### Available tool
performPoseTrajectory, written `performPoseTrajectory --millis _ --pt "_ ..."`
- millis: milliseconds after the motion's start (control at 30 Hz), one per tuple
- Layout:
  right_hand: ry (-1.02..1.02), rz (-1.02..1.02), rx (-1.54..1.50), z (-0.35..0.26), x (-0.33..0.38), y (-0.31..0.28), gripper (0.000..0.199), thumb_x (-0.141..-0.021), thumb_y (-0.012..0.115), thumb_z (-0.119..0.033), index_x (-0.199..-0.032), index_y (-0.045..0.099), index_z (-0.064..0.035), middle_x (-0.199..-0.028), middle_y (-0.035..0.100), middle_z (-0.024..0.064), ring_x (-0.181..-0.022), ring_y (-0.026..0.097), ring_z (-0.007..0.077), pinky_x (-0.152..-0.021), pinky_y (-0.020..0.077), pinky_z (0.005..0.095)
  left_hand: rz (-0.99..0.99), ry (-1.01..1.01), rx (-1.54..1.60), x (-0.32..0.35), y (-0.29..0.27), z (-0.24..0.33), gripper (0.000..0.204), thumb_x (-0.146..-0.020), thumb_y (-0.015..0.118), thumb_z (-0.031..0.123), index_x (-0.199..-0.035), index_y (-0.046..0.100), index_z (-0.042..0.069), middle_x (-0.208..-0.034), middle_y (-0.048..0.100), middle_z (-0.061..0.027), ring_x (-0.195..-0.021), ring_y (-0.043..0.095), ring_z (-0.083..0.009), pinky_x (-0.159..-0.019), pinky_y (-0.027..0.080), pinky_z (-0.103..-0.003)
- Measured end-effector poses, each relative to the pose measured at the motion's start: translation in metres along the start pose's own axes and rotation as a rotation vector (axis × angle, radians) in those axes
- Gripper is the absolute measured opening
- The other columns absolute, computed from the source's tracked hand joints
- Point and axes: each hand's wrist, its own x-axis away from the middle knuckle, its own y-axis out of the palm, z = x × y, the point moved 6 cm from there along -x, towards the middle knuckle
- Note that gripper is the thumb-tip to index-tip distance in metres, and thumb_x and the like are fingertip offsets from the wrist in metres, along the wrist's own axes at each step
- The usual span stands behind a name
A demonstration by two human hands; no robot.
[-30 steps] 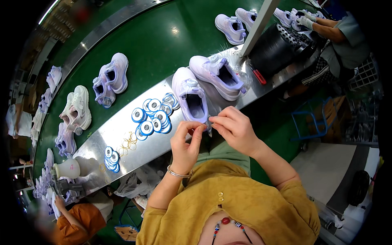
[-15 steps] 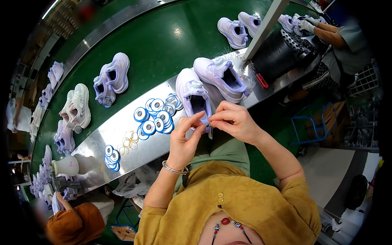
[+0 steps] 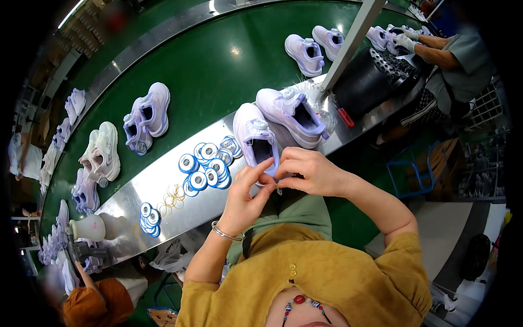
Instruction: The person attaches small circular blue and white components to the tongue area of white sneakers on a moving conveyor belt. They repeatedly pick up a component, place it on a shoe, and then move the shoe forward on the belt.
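Note:
A pale lilac sneaker stands on the metal ledge in front of me, its heel toward me. Its mate leans beside it on the right. At the heel of the first one, my left hand and my right hand meet with fingertips pinched together. Whatever lies between them is too small and covered to name; a small whitish bit shows just below the fingertips. Left of the shoes lies a pile of round blue-edged tags, and beside it some thin yellow loops.
A smaller tag stack lies farther left. Several sneakers ride on the green belt beyond the metal ledge. A red-handled tool, a post and a black bin are at right, near a co-worker.
The view has shifted slightly, so the shoes and tags sit a little differently in it. My hands stay together at the sneaker's heel, fingertips now closer and more overlapped.

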Motion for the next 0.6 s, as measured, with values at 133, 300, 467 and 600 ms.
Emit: performPoseTrajectory --millis 133,300,467,600 --pt "0.015 -0.032 -0.094 0.006 0.001 0.004 0.01 -0.078 0.071 -0.005 -0.081 0.061 -0.0021 -0.086 0.052 0.0066 -0.076 0.055 0.0187 -0.065 0.0446 0.0291 -0.002 -0.056 0.124 0.001 0.004 -0.013 0.05 -0.082 0.062 -0.003 -0.131 0.051 0.0 -0.084 0.062 -0.0025 -0.082 0.057 -0.0102 -0.082 0.045 -0.026" --pt "0.065 -0.075 -0.229 0.011 0.0 0.006 0.01 -0.078 0.071 -0.003 -0.083 0.062 -0.0013 -0.085 0.052 0.0052 -0.074 0.054 0.0168 -0.064 0.0438 0.0282 0.0 -0.126 0.247 -0.002 0.008 -0.015 0.049 -0.083 0.062 -0.002 -0.131 0.05 -0.002 -0.084 0.062 -0.0024 -0.082 0.057 -0.0095 -0.081 0.045 -0.025" --pt "0.093 -0.016 -0.196 0.02 -0.004 -0.003 0.01 -0.079 0.07 -0.003 -0.088 0.065 -0.0014 -0.086 0.054 0.0054 -0.071 0.054 0.0137 -0.062 0.044 0.0266 0.119 -0.079 0.03 -0.004 -0.002 -0.018 0.048 -0.084 0.065 0.002 -0.129 0.05 -0.002 -0.092 0.063 -0.0065 -0.087 0.057 -0.0142 -0.082 0.046 -0.028" --pt "0.288 0.316 -0.094 0.05 -0.001 -0.017 0.03 -0.081 0.07 -0.008 -0.108 0.06 -0.0004 -0.095 0.059 0.0082 -0.071 0.056 0.0124 -0.063 0.0468 0.0252 0.425 0.021 -0.375 -0.014 -0.02 -0.027 0.051 -0.081 0.07 0.007 -0.127 0.05 -0.003 -0.105 0.06 -0.0144 -0.093 0.057 -0.025 -0.081 0.047 -0.033"
